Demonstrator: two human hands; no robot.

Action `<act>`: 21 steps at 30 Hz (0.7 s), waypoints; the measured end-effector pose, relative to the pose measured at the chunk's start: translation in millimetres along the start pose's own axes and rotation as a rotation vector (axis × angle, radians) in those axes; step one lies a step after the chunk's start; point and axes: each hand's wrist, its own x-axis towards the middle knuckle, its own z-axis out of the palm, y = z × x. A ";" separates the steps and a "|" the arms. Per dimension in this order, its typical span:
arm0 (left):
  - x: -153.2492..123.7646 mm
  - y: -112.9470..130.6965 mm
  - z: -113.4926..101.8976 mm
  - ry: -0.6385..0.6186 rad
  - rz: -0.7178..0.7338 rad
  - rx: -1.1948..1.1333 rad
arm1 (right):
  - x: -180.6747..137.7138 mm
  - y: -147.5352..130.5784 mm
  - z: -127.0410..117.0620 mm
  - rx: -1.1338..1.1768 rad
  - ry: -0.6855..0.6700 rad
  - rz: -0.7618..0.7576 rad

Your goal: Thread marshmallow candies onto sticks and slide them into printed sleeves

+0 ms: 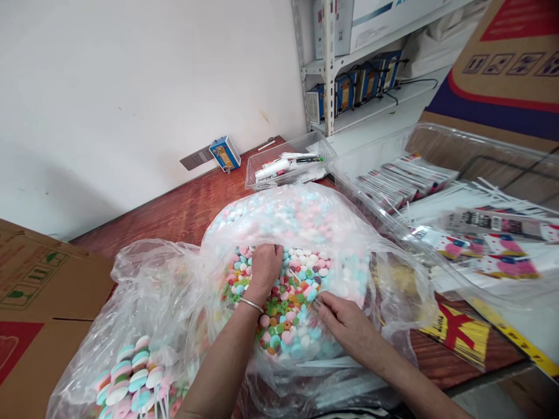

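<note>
A large clear plastic bag (305, 215) lies open in front of me, full of small pastel and bright candies on sticks (290, 302). My left hand (264, 265), a thin bangle on its wrist, is inside the bag mouth with fingers curled down into the candies. My right hand (345, 320) rests at the bag's near right edge, fingers pinched together on a candy stick among the pile. What exactly each hand grips is partly hidden by the candies.
A second clear bag (131, 372) with bigger round lollipops lies at the near left. Cardboard boxes (39, 291) stand at left. Clear plastic bins (297, 160) with packets and sticks (458, 203) sit at right on the wooden table (183, 209). Metal shelving (332, 70) stands behind.
</note>
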 end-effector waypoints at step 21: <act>-41.3 16.9 -29.6 -0.129 -0.001 -0.683 | -4.2 -5.2 -6.6 0.324 0.301 -0.048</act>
